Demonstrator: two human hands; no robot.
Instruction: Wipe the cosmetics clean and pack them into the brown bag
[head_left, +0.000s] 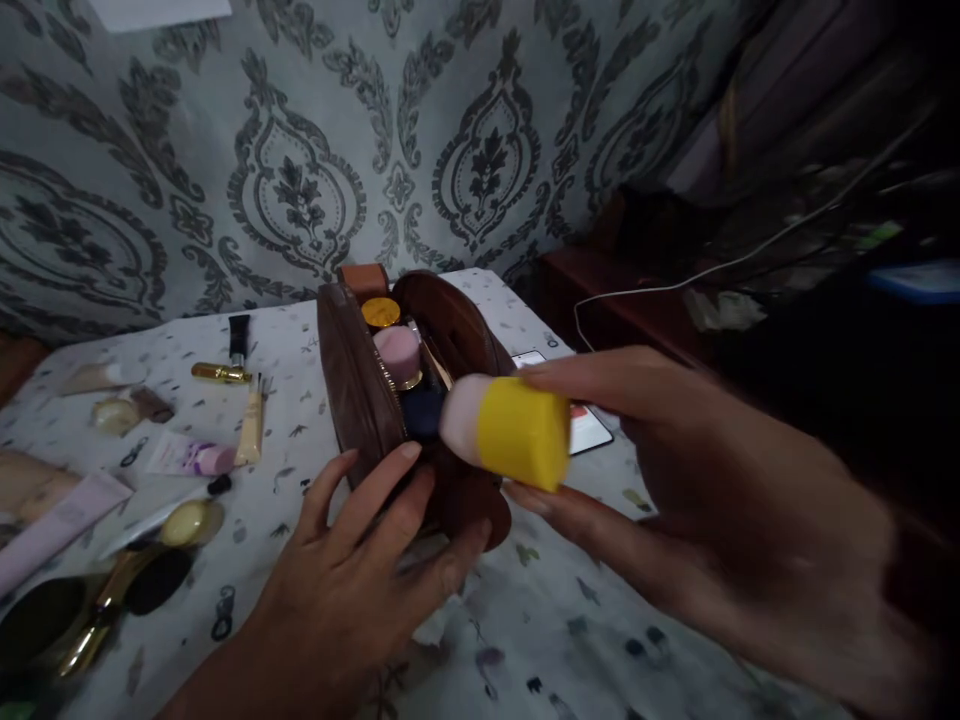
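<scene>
A brown zip-up toiletry bag [358, 385] stands unzipped on the table in front of me. My left hand [367, 560] holds its near end, fingers on the rim and thumb at the right side. Between thumb and fingertips, my right hand [675, 500] pinches a small bottle [523, 428], yellow with a pale rounded end, slightly blurred. That pale end points left, over the bag's opening. Inside the bag are a round golden-yellow lid [381, 312], a pink-topped container [399, 355] and something dark blue [421, 412]. The bag's bottom is hidden.
Cosmetic tubes lie to the left, among them a purple-and-white tube [191, 455] and a beige tube [251, 425]. Sunglasses [154, 580] rest at the lower left. A phone [592, 430] lies behind my right hand. A white cable [675, 288] crosses the dark right side.
</scene>
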